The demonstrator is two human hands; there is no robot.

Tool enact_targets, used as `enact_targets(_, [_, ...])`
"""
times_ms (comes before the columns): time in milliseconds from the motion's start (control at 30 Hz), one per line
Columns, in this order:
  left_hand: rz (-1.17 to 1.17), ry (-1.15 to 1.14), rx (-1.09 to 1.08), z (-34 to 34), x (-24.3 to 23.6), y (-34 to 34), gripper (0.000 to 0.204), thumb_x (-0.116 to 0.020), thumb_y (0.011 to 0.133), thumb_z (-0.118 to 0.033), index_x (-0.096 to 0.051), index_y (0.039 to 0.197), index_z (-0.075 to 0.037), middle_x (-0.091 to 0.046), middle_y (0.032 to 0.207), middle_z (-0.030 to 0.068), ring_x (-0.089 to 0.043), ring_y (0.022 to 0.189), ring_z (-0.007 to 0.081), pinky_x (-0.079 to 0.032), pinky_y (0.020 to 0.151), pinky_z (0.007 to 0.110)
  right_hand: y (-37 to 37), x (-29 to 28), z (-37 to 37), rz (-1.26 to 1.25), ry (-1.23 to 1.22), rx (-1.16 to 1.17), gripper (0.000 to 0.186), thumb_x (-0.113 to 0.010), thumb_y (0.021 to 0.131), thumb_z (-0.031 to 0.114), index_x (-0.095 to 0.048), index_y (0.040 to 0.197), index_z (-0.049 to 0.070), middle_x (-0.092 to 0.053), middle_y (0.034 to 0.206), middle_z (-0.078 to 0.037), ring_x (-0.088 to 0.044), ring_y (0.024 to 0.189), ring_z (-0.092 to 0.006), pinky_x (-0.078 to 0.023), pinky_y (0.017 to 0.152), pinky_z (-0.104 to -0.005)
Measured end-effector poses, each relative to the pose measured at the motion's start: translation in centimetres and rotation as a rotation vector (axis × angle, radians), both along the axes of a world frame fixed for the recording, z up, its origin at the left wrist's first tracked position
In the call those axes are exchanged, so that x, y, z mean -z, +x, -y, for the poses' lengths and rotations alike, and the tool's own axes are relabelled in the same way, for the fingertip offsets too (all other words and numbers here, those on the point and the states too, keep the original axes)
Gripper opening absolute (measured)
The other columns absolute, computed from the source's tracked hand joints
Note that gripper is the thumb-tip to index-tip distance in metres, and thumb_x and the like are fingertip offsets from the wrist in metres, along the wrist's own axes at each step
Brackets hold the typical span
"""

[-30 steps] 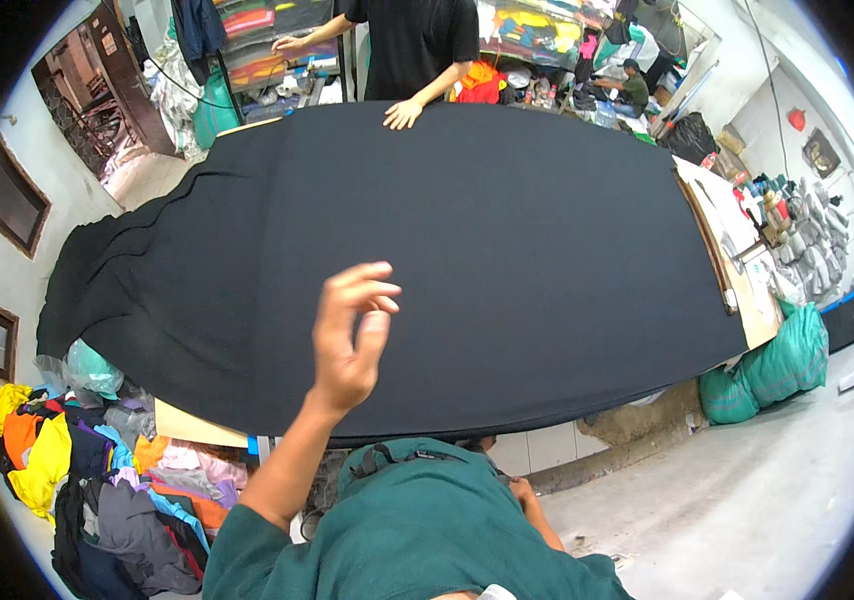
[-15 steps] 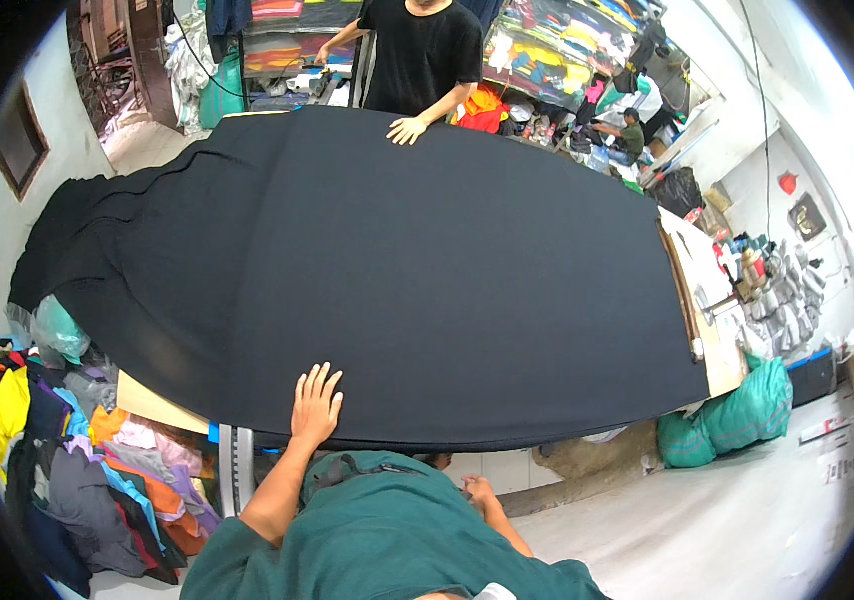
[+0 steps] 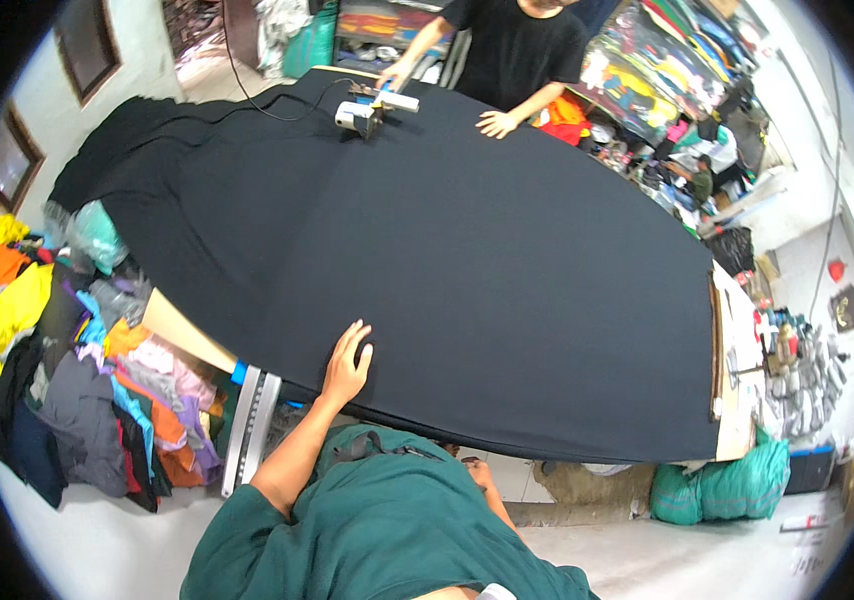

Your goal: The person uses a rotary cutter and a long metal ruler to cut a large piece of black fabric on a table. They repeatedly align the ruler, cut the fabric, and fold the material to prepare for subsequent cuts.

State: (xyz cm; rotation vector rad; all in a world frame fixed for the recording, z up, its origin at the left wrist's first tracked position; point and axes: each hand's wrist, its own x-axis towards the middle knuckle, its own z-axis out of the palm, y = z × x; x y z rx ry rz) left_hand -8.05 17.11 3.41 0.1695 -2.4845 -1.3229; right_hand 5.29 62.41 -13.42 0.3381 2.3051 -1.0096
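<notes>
My left hand (image 3: 347,365) lies on the black cloth (image 3: 467,270) spread over the large table, near the close edge, fingers open. Below that edge, beside my green shirt, my right hand (image 3: 477,470) is partly hidden with curled fingers; what it holds, if anything, I cannot make out. A white and black hand-held machine with a cord (image 3: 357,117) sits on the far part of the cloth, at a person's hand (image 3: 394,78). That person's other hand (image 3: 497,122) rests on the cloth's far edge. A silver measuring rail (image 3: 250,430) stands by the near left corner.
A heap of coloured garments (image 3: 77,400) is at left. Green sacks (image 3: 717,490) lie below the board (image 3: 732,415) at the table's right end. Shelves of folded fabric (image 3: 652,60) line the back, where another person (image 3: 697,185) sits low. A cord (image 3: 247,98) crosses the far left.
My left hand came down from the air onto the cloth. The corded machine now shows on the far cloth at the other person's hand. The view has turned, shifting the table in frame.
</notes>
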Motion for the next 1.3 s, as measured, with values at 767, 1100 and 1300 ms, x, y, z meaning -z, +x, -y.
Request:
enact_targets(767, [0.018,0.966,-1.129,9.8,-1.9,22.1,0.072,-0.052,0.111,-0.049,-0.047,0.152,0.010,-0.054,0.153,0.0267,-0.054,0.143,0.0325,-0.036,0.125,0.042,-3.8,-2.6,0.0,0.146,0.139,-0.200,0.039,-0.055,0.098,0.027,-0.078,0.118,0.002,-0.078,0.111,-0.024,-0.075,0.107,-0.0364,-0.054,0.097,-0.0459])
enact_targets(1100, [0.099,0.935,-0.861,11.0,-3.1,17.1,0.063,-0.055,0.110,-0.038,-0.051,0.152,0.010,-0.060,0.148,0.0261,-0.056,0.143,0.0310,-0.040,0.122,0.041,-4.0,3.3,-3.2,0.377,0.336,-0.279,0.046,-0.057,0.099,0.038,-0.075,0.126,0.005,-0.079,0.118,-0.020,-0.073,0.114,-0.0361,-0.053,0.099,-0.0452])
enact_targets(1300, [0.029,0.824,-0.362,13.9,-5.2,-8.0,0.064,-0.052,0.112,-0.041,-0.047,0.158,0.004,-0.057,0.155,0.0197,-0.051,0.147,0.0268,-0.035,0.125,0.040,-5.0,0.3,-0.2,0.408,0.244,-0.222,0.046,-0.055,0.101,0.037,-0.074,0.127,0.005,-0.077,0.122,-0.021,-0.072,0.119,-0.0362,-0.052,0.101,-0.0454])
